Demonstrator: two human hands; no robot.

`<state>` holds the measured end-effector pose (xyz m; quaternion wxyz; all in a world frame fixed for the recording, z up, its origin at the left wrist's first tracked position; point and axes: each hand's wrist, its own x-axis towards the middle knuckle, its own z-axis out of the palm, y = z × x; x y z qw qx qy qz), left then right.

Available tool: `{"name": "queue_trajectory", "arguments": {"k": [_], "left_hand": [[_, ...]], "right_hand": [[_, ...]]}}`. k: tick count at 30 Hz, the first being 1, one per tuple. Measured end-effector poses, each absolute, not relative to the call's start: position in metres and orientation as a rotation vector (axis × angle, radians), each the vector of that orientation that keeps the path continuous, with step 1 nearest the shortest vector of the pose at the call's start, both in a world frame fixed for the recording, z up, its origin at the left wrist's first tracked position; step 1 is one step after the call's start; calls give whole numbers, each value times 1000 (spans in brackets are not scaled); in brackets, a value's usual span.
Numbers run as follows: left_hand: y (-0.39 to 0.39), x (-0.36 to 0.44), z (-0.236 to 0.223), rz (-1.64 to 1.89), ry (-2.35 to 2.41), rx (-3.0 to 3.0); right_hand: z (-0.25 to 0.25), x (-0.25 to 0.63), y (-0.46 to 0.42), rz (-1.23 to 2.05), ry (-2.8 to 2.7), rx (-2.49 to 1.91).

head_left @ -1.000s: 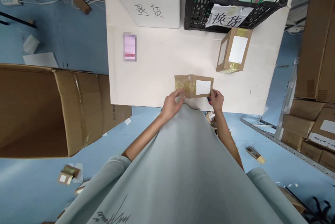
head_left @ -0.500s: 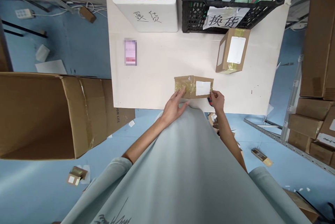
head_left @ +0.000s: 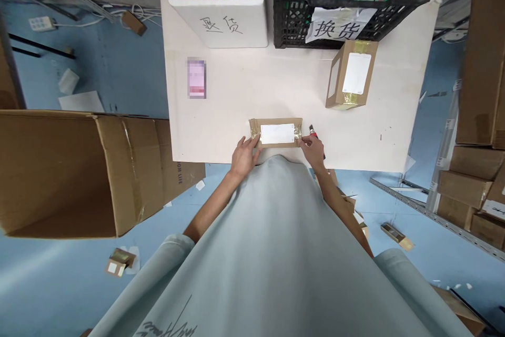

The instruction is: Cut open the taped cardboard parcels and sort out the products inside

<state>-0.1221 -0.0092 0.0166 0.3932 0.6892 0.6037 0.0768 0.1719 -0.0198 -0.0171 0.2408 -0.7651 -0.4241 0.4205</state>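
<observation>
A small cardboard box (head_left: 277, 133) with a white label facing up and shiny tape at both ends lies by the table's front edge. The fingers of my left hand (head_left: 243, 157) grip its left end. At the opposite end, my right hand (head_left: 313, 150) pinches the box's taped corner. Partly hidden beneath my right hand is a red and black utility knife (head_left: 313, 131). Further back on the right stands a second, taller taped cardboard box (head_left: 351, 75), also with a white label.
A white bin (head_left: 234, 24) with picture books and a black crate (head_left: 294, 24) with green boxes line the table's back. A blurred pink item (head_left: 196, 78) lies left. A large open carton (head_left: 145, 169) stands left of the table; stacked cartons (head_left: 467, 187) are at right.
The small box has turned so its label faces up in the middle, and has shifted left. Both hands moved left with it. More of the utility knife now shows.
</observation>
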Motion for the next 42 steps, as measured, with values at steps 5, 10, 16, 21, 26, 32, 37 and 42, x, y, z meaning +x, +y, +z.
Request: {"name": "queue_trajectory", "arguments": {"k": [5,10,16,21,26,32,37,42], "left_hand": [[-16,-165,-4,160,1663,1746],[-12,-200,-13,149,1802,1573],[-2,-196,-11,397,1852,1252],[12,-168,-5,516,1883,1142],[14,-139,-2,516,1843,1146],[-27,-138,-7,510,1753,1037],[-57,-137,-14,561,1700,1039],[-43,-138,-10,549,1689,1183]], "right_hand": [[31,118,-17,873,-1659,-2001],[60,68,-5,897,-2018,-1748],[58,58,-2,931,-1966,-1795],[29,109,-4,984,-1630,-1916],[-9,167,-14,1115,-1227,-2006],[-20,184,-64,1187,-1162,-2004],[-20,177,-86,1192,-1177,-1984],[-17,171,-78,1111,-1219,-1963]]}}
